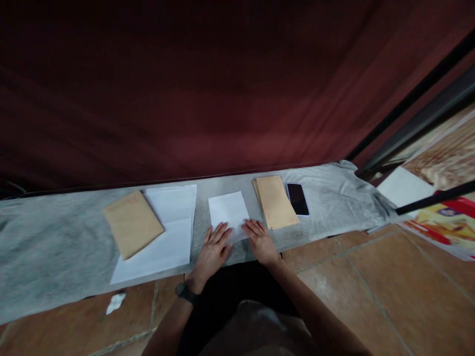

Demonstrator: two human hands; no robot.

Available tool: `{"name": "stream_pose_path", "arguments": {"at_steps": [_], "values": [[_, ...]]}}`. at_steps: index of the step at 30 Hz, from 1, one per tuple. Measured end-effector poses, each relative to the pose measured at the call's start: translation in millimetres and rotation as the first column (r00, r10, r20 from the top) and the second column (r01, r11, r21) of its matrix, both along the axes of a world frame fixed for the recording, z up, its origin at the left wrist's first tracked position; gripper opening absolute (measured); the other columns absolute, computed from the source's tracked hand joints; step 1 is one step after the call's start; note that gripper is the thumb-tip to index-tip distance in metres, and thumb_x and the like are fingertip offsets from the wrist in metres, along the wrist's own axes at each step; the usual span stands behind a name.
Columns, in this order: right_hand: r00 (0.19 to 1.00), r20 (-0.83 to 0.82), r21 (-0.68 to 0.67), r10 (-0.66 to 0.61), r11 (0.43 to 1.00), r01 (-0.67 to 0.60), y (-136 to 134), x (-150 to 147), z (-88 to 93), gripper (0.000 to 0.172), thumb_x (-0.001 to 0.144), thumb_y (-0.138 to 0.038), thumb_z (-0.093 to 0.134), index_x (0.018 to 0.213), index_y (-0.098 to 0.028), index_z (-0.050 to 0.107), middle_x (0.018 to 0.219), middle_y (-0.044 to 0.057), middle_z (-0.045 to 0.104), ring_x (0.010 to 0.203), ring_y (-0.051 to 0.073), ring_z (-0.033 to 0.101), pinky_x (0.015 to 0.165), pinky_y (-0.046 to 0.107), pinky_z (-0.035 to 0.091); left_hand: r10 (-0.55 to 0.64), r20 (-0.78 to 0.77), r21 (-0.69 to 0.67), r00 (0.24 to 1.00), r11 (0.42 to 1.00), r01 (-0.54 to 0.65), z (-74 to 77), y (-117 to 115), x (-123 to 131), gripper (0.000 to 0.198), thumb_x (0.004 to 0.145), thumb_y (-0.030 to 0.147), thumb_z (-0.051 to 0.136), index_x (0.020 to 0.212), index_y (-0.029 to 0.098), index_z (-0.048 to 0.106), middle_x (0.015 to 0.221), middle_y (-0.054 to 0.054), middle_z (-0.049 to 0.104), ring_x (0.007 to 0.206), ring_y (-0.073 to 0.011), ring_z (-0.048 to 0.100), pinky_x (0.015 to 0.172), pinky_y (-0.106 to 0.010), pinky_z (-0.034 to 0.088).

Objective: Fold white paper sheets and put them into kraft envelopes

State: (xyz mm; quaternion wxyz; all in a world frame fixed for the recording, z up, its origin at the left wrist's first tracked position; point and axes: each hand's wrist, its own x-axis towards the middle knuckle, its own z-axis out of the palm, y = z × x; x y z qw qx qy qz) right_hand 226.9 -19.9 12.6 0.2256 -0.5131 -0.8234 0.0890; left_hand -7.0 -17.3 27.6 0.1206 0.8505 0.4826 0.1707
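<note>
A folded sheet of white paper (228, 207) lies on the grey cloth in front of me. My left hand (213, 251) rests flat on its near left edge, fingers stretched out. At the near right edge, my right hand (261, 242) presses down with its fingers extended. Just to the right is a small stack of brown envelopes (277, 201). On the left, larger white sheets (174, 232) lie flat, partly covered by another stack of brown envelopes (132, 223).
A phone (297, 199) with a dark screen lies beside the right envelopes. The narrow surface under a grey cloth (48, 247) runs along a dark red curtain (208, 99). A crumpled white scrap (116, 302) is on the tiled floor (356, 291). Dark bars (423, 126) stand at the right.
</note>
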Motion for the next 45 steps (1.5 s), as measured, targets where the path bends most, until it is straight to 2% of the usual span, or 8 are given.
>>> {"name": "stream_pose_path", "arguments": {"at_steps": [6, 11, 15, 22, 27, 36, 41, 45], "values": [[0.999, -0.037, -0.061, 0.011, 0.998, -0.013, 2, 2, -0.9, 0.061, 0.09, -0.005, 0.047, 0.149, -0.022, 0.05, 0.156, 0.008, 0.049, 0.145, 0.023, 0.045, 0.124, 0.049, 0.032, -0.014, -0.113, 0.039, 0.994, 0.999, 0.018, 0.8, 12, 7, 0.067, 0.084, 0.0, 0.043, 0.147, 0.021, 0.051, 0.157, -0.009, 0.047, 0.15, -0.0231, 0.038, 0.127, -0.054, 0.021], [0.983, -0.183, -0.231, 0.026, 0.97, -0.069, 6, 4, 7.8, 0.056, 0.09, -0.011, 0.055, 0.144, -0.024, 0.056, 0.155, 0.008, 0.05, 0.146, 0.023, 0.044, 0.125, 0.054, 0.028, -0.102, -0.131, 0.06, 0.986, 0.992, 0.111, 5.9, 11, -2, 0.064, 0.088, 0.002, 0.045, 0.148, 0.024, 0.05, 0.159, -0.005, 0.046, 0.15, -0.0202, 0.037, 0.127, -0.051, 0.024], [0.96, -0.268, -0.224, 0.083, 0.964, -0.146, 27, -13, 16.9, 0.042, 0.102, -0.026, 0.048, 0.143, -0.028, 0.057, 0.151, 0.004, 0.055, 0.144, 0.02, 0.046, 0.123, 0.05, 0.034, -0.128, -0.108, 0.115, 0.986, 0.983, 0.14, 4.7, 4, -8, 0.05, 0.095, 0.011, 0.048, 0.143, 0.023, 0.055, 0.154, -0.007, 0.052, 0.145, -0.0217, 0.045, 0.125, -0.05, 0.031], [0.968, -0.012, -0.116, 0.25, 0.961, -0.25, 74, -57, 6.8, 0.041, 0.107, -0.032, 0.041, 0.144, -0.02, 0.057, 0.158, 0.008, 0.046, 0.149, 0.022, 0.038, 0.126, 0.046, 0.029, -0.064, -0.003, 0.207, 0.998, 0.976, 0.063, 1.7, -4, -7, 0.032, 0.099, 0.018, 0.049, 0.122, 0.022, 0.07, 0.129, -0.008, 0.071, 0.125, -0.0232, 0.063, 0.116, -0.048, 0.044], [0.971, 0.142, -0.076, 0.193, 0.98, -0.184, 101, -61, -0.8, 0.045, 0.107, -0.035, 0.043, 0.151, -0.025, 0.048, 0.163, 0.004, 0.037, 0.152, 0.025, 0.034, 0.126, 0.049, 0.027, -0.065, 0.009, 0.168, 0.998, 0.984, 0.063, 2.5, -3, -7, 0.035, 0.099, 0.017, 0.049, 0.127, 0.024, 0.068, 0.137, -0.006, 0.067, 0.131, -0.0218, 0.059, 0.117, -0.048, 0.043], [0.978, 0.209, -0.077, 0.017, 0.997, -0.001, 141, -54, 9.2, 0.052, 0.108, -0.037, 0.037, 0.156, -0.017, 0.039, 0.164, 0.011, 0.032, 0.153, 0.024, 0.031, 0.126, 0.05, 0.025, -0.069, 0.012, 0.126, 0.998, 0.99, 0.067, 1.4, -4, -9, 0.037, 0.099, 0.015, 0.048, 0.13, 0.024, 0.066, 0.141, -0.004, 0.065, 0.136, -0.0209, 0.055, 0.119, -0.048, 0.041], [0.987, 0.162, -0.095, -0.016, 0.995, 0.032, 117, -55, 9.3, 0.053, 0.107, -0.035, 0.037, 0.153, -0.01, 0.042, 0.162, 0.016, 0.035, 0.152, 0.026, 0.033, 0.125, 0.051, 0.028, -0.066, 0.048, 0.138, 0.997, 0.989, 0.059, 0.2, -4, -9, 0.037, 0.099, 0.015, 0.047, 0.129, 0.026, 0.067, 0.14, -0.004, 0.065, 0.135, -0.0205, 0.056, 0.118, -0.047, 0.042], [0.977, 0.113, -0.101, 0.18, 0.98, -0.169, 59, -38, 5.2, 0.049, 0.107, -0.034, 0.038, 0.152, -0.017, 0.045, 0.163, 0.011, 0.036, 0.152, 0.024, 0.032, 0.125, 0.049, 0.03, -0.071, 0.045, 0.153, 0.996, 0.986, 0.064, -0.4, -3, -8, 0.036, 0.098, 0.013, 0.049, 0.126, 0.024, 0.069, 0.138, -0.005, 0.067, 0.134, -0.0218, 0.057, 0.117, -0.049, 0.043]]}}
